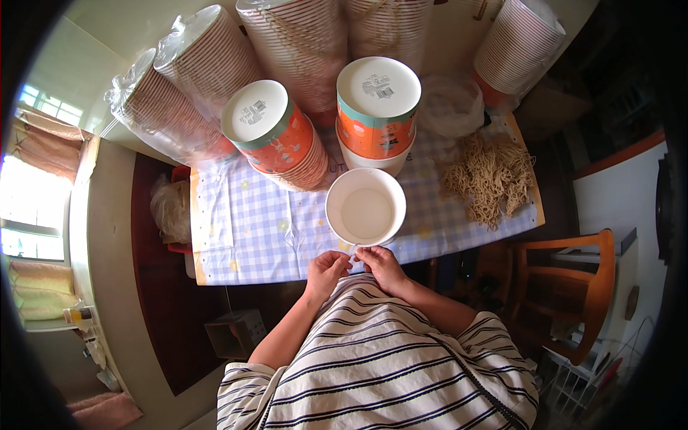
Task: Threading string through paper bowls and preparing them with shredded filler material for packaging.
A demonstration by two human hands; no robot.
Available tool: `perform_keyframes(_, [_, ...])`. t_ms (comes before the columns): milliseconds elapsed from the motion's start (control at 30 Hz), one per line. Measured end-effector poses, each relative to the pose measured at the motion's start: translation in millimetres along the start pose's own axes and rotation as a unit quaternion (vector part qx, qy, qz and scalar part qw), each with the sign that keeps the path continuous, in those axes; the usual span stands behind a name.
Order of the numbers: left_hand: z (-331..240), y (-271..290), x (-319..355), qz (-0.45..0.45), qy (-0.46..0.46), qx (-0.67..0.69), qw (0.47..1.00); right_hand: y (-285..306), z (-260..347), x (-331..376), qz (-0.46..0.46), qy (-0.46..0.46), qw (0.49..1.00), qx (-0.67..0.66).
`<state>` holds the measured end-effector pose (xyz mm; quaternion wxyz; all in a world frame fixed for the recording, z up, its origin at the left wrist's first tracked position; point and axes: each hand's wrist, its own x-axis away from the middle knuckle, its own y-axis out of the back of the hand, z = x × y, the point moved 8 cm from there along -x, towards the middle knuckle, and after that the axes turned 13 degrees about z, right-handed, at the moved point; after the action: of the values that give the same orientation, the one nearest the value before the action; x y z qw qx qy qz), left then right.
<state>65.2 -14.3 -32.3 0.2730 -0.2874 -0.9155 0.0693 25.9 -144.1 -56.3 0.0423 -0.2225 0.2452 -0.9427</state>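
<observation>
A white paper bucket (pixel 365 208) stands upright near the table's front edge, its open mouth facing me and nothing in it. Just in front of its near rim, my left hand (pixel 329 274) is closed in a pinch. Beside it, my right hand (pixel 382 268) also pinches, fingertips at the bucket's near rim. Something small and pale shows between the fingertips; whether it is string is too small to tell. Farther right lies a tangled pile of beige strings (pixel 491 179).
Behind the bucket are an upside-down orange bucket (pixel 378 136) and a leaning stack of orange buckets (pixel 276 140). Plastic-wrapped bucket stacks (pixel 294 43) line the back. A checked cloth (pixel 251 244) covers the table. A wooden chair (pixel 602 287) stands at right.
</observation>
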Motion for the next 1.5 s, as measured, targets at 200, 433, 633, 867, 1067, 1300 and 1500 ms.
perform_keyframes(200, [0.1, -1.8, 0.7, -0.006, 0.0, -0.043, 0.999, 0.0, 0.6, -0.3, 0.002, 0.009, 1.0, -0.009])
perform_keyframes(433, [1.0, -3.5, 1.5, -0.003, 0.025, -0.01, 1.0, -1.2, 2.4, 0.6, 0.001, 0.009, 1.0, -0.009])
perform_keyframes(633, [-1.8, -3.4, 0.3, -0.006, -0.011, -0.083, 0.997, -1.8, 2.6, 0.9, 0.004, 0.005, 1.0, -0.014])
perform_keyframes(867, [-8.8, -3.9, 2.4, -0.024, -0.013, -0.129, 0.991, 0.7, -1.3, -0.5, 0.0, 0.016, 1.0, -0.018])
perform_keyframes(1067, [-10.4, -3.2, 2.4, -0.041, -0.039, -0.157, 0.986, -1.6, 1.9, -0.2, -0.003, 0.022, 1.0, -0.012])
perform_keyframes(1300, [-7.5, -6.1, 2.9, -0.033, -0.045, -0.14, 0.989, -0.6, 1.8, -0.4, -0.015, 0.039, 0.999, -0.018])
perform_keyframes(1500, [9.4, -7.3, 8.9, 0.009, 0.043, -0.007, 0.999, 2.6, 5.0, 1.9, -0.029, 0.031, 0.998, -0.049])
